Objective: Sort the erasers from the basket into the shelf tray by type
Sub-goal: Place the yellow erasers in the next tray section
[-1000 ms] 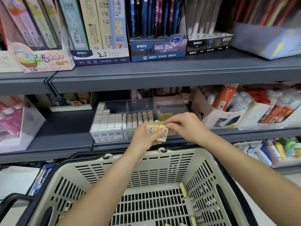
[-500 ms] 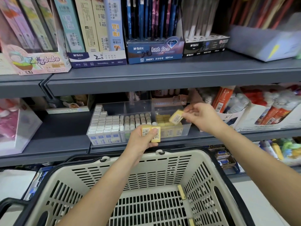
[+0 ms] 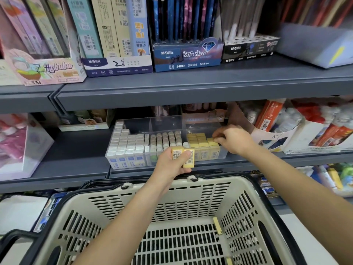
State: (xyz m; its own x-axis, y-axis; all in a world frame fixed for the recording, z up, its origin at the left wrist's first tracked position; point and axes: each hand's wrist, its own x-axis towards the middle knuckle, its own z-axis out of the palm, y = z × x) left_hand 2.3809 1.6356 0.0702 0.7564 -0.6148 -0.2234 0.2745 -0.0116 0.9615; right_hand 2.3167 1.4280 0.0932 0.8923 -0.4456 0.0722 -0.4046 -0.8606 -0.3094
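The basket (image 3: 219,183) is cut off at the bottom edge.

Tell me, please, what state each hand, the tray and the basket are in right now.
Left hand: grips the held erasers, yellow, in front of the tray.
Right hand: fingertips on the tray eraser in the yellow section; grip unclear.
Shelf tray: open-topped, front rows filled by type.
Basket: few loose erasers left inside.
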